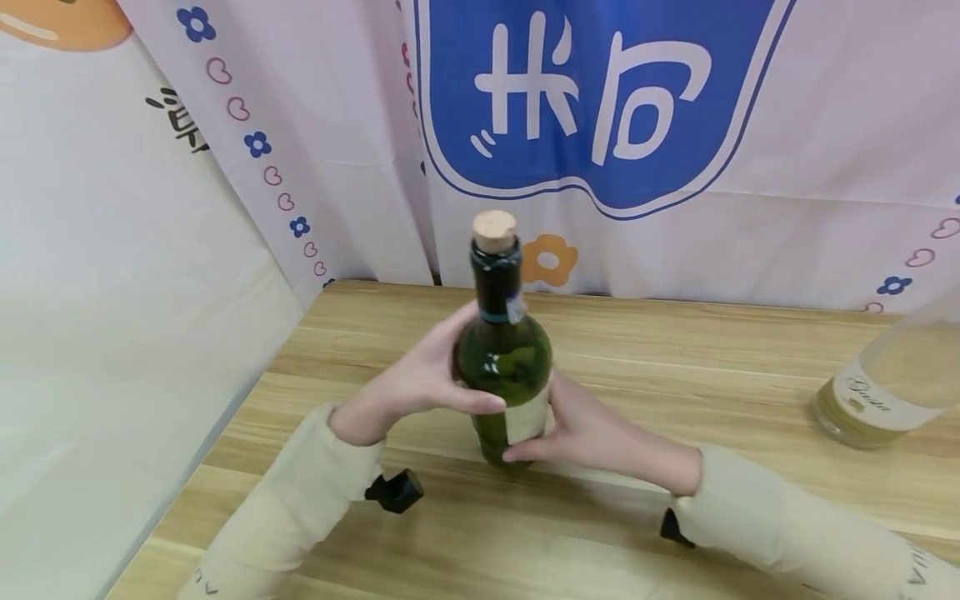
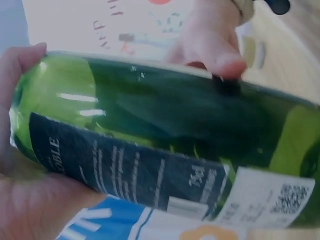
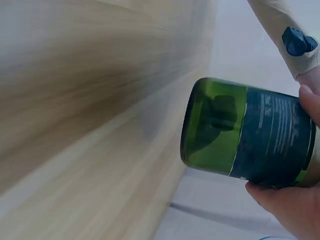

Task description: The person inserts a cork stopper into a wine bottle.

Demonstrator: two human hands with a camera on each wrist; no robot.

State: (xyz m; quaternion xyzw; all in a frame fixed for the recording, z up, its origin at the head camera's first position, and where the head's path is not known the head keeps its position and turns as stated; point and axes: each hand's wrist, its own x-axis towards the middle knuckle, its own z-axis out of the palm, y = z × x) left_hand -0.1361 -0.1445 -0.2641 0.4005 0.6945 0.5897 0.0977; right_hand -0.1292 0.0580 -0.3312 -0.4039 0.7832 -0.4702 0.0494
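A green glass wine bottle [image 1: 504,358] with a cork [image 1: 495,231] in its neck is held between both hands, standing roughly upright in the head view. My left hand [image 1: 431,375] grips it around the shoulder, thumb across the front. Lower down, my right hand [image 1: 581,425] grips the body from the other side, its thumb near the label. The left wrist view shows the bottle's dark back label [image 2: 125,165] and a white sticker [image 2: 265,197] with a square code. In the right wrist view the bottle's base [image 3: 197,125] appears raised off the table.
A clear bottle [image 1: 885,400] with a white label and some yellowish liquid stands at the right on the wooden table [image 1: 675,350]. A printed white cloth [image 1: 337,125] with a blue emblem hangs behind the table. Another white sheet [image 1: 112,292] lies along the left side.
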